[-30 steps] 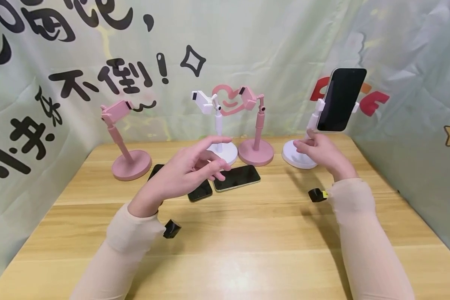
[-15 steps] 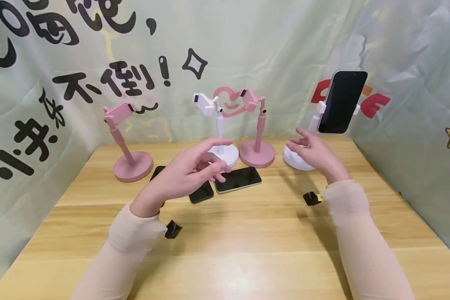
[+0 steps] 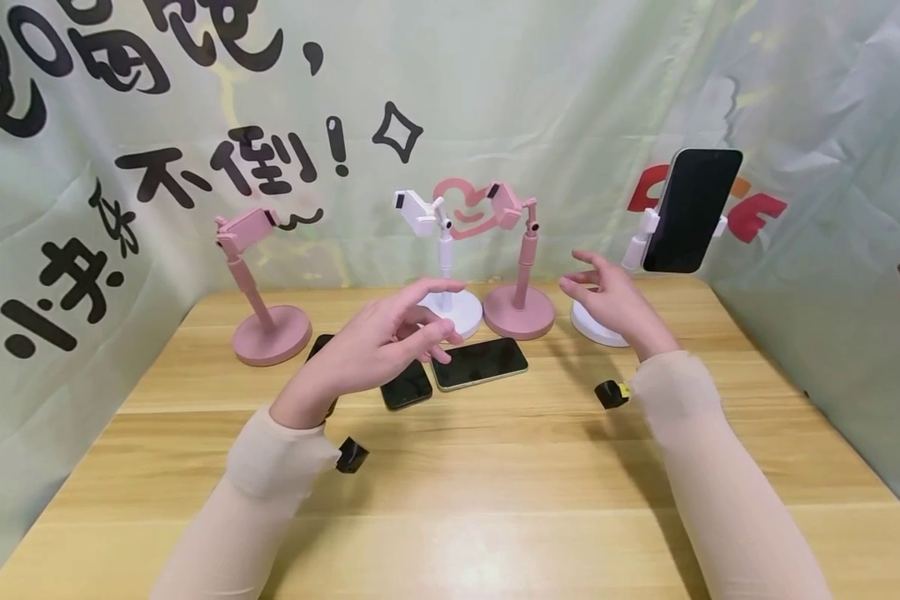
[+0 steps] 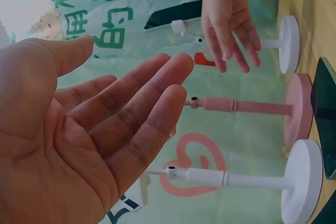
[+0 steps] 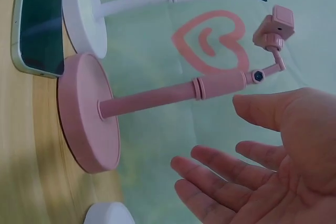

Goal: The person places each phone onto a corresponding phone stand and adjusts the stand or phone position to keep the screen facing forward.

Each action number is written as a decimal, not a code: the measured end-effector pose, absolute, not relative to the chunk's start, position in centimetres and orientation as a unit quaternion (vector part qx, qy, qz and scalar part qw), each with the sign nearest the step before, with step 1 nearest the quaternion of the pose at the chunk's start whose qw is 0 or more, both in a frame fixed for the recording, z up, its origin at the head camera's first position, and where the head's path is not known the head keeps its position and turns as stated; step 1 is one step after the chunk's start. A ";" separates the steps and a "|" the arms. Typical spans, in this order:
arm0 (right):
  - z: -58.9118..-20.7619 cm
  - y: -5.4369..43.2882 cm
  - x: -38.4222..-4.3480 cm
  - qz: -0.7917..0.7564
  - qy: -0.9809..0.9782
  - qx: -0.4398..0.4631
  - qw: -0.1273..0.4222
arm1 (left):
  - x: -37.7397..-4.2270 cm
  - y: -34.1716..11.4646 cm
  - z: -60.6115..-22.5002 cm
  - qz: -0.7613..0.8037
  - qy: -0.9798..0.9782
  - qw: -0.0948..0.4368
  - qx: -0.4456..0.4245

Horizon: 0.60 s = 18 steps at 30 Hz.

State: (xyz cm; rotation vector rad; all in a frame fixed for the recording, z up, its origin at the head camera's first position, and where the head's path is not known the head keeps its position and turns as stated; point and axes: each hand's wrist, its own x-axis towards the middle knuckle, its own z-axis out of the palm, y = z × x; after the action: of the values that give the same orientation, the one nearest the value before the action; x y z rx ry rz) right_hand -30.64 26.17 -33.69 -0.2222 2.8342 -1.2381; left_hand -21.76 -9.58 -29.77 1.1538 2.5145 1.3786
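Note:
In the head view my left hand (image 3: 378,342) hovers above the phones at mid-table, fingers loosely bent and holding nothing. Beneath it lie a black phone (image 3: 407,387) and a phone with a light edge (image 3: 483,362); a third dark phone (image 3: 320,343) is partly hidden by the hand. My right hand (image 3: 611,300) is in the air before the right white phone stand (image 3: 592,327), covering part of its pole. That stand's clamp holds an upright, tilted phone (image 3: 693,211). Relaxed, empty fingers show on the right hand (image 5: 262,177) in the right wrist view.
Along the back stand a pink phone stand (image 3: 272,335) at left, then a white phone stand (image 3: 461,312) and another pink phone stand (image 3: 520,312) side by side. A printed cloth (image 3: 570,100) hangs behind the wooden table (image 3: 450,492).
My right hand has moved left, away from the pole below the clamped phone. The left hand keeps nearly the same pose. The head view has shifted slightly.

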 end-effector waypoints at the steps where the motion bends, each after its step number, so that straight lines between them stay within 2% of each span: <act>1: -33.6 26.0 -30.8 -0.400 0.914 -0.070 0.018 | -21.9 -9.6 -29.8 0.444 0.815 0.025 0.371; 9: -33.1 24.6 -31.6 -0.399 0.915 -0.059 0.004 | -22.6 -9.8 -30.4 0.420 0.835 0.021 0.356; 18: -32.4 22.5 -32.3 -0.408 0.910 -0.070 -0.016 | -23.7 -10.1 -31.6 0.401 0.853 0.046 0.332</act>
State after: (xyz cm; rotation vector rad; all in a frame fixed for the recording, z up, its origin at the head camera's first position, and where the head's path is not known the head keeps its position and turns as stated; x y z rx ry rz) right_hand -32.34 22.52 -32.43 -0.2207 2.8894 -1.2949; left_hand -23.75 -10.14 -31.62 1.0132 2.6033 1.2248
